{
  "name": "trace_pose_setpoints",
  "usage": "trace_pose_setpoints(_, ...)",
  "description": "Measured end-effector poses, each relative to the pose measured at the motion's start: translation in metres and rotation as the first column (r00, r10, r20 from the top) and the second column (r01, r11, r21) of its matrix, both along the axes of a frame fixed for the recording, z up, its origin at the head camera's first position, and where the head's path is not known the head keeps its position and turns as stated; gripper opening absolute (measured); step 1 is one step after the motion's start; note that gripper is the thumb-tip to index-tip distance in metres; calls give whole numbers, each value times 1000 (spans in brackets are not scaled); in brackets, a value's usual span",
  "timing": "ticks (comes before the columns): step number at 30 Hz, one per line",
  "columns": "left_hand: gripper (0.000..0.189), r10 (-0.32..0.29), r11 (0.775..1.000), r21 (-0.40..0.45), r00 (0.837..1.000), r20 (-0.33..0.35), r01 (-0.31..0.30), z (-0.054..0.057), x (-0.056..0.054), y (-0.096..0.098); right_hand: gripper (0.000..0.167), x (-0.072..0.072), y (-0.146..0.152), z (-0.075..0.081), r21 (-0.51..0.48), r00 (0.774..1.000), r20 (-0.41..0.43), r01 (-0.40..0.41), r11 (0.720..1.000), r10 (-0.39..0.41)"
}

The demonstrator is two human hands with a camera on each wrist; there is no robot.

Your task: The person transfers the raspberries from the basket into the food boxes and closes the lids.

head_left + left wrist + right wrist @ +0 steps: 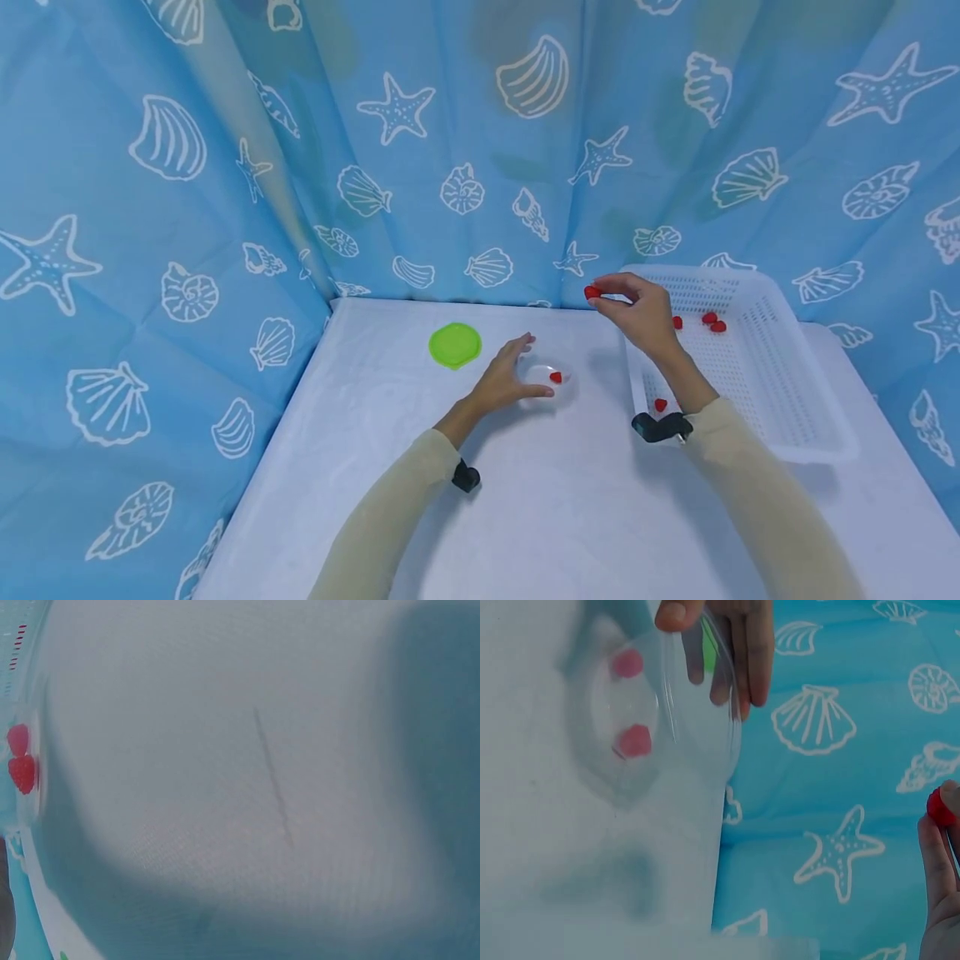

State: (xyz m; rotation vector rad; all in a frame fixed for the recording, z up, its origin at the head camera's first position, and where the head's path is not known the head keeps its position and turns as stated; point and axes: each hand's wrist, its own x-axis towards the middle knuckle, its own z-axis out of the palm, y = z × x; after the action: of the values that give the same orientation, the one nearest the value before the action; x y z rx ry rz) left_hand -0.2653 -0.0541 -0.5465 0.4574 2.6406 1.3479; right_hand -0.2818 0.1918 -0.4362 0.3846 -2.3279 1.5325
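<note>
My left hand (534, 365) holds a small clear bowl (567, 380) on the white table, thumb on the near rim and fingers (735, 652) over the far rim. A red raspberry (556, 377) lies in the bowl. The right wrist view shows two red shapes in the bowl (697, 750), the clearer being a raspberry (634, 740). I cannot tell whether the second is a reflection. My right hand (603, 298) pinches another raspberry (592, 292) in the air, between the bowl and the basket; it shows at my fingertips (939, 808).
A white perforated basket (780, 392) stands at the right with several raspberries (712, 321) in it. A green round lid (455, 345) lies left of the bowl. A blue seashell curtain (225, 208) walls the table at the back and both sides.
</note>
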Motion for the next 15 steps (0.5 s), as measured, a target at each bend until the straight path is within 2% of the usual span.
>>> trace_pose_setpoints(15, 105, 0, 1000, -14, 1000, -15, 0, 1, 0, 0, 33, 13, -42, -15, -12, 996, -14, -84, 996, 84)
